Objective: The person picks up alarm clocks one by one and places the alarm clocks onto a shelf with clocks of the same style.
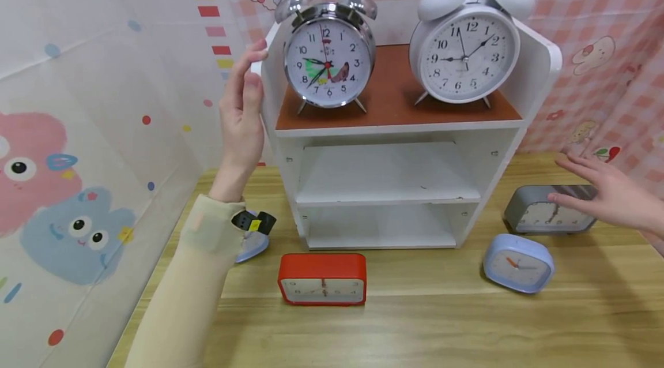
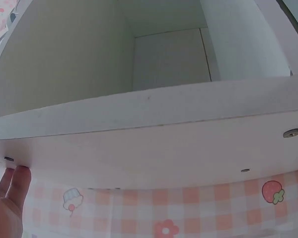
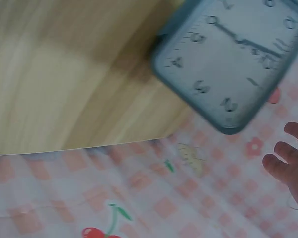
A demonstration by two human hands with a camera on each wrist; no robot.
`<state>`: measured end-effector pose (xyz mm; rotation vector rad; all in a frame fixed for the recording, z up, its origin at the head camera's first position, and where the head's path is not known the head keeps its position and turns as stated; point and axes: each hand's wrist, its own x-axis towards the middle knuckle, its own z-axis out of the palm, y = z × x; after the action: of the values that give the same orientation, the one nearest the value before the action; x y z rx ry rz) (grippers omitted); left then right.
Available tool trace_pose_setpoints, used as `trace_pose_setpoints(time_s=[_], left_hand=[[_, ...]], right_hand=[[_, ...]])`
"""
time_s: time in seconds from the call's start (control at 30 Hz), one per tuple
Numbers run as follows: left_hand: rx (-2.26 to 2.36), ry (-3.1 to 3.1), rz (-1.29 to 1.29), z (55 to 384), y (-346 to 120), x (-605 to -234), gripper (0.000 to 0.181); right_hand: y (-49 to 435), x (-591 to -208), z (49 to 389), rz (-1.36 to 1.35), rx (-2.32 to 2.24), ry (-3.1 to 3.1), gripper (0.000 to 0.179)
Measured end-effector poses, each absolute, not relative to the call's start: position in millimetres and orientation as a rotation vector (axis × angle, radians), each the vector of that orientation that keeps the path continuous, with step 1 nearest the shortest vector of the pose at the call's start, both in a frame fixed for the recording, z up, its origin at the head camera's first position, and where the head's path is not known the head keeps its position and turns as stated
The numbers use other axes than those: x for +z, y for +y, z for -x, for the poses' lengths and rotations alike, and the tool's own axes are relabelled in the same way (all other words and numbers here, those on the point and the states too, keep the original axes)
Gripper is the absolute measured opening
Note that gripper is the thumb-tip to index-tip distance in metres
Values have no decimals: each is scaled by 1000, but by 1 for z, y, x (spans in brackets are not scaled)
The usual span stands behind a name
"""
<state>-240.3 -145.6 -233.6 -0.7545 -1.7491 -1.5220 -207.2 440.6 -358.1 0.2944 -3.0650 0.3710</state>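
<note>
A white shelf unit point(image 1: 389, 175) with a brown top board stands on the wooden table. My left hand point(image 1: 241, 114) touches its left side panel near the upper front edge, fingers mostly straight; in the left wrist view the fingertips point(image 2: 21, 173) lie against the panel's outer face. A silver twin-bell alarm clock point(image 1: 337, 39) and a white twin-bell alarm clock point(image 1: 490, 27) stand on the top board. My right hand point(image 1: 614, 192), fingers spread, is nearest a grey rectangular clock point(image 1: 529, 212), covering part of it in the head view. The right wrist view shows the clock point(image 3: 193, 64) apart from the fingers.
A red clock point(image 1: 321, 267) sits in front of the shelf. A small blue clock point(image 1: 542, 261) stands before the grey one. Another bluish object point(image 1: 254, 248) is partly hidden behind my left wrist. Patterned cloth point(image 1: 145, 56) hangs behind and at the left.
</note>
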Motion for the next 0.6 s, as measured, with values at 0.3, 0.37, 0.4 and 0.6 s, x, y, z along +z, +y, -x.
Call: trace_pose_setpoints(time_s=[0.3,0.37,0.4,0.6], left_hand=[[-1537,-1768,741,240,-146,-233,42],[-1537,-1769,738,240,-147,-233,42],[-1536,-1770,736,240,-147,-233,41],[-1525,-1755,748,241,-146,-234,52]], right_hand=[[452,-375,209,-272,383,-3091,99],[453,-377,209,-272,390,-3100,100],[454,-378,210,-273,383,-3104,101],[460,-389,212,-321,328,-3096,107]])
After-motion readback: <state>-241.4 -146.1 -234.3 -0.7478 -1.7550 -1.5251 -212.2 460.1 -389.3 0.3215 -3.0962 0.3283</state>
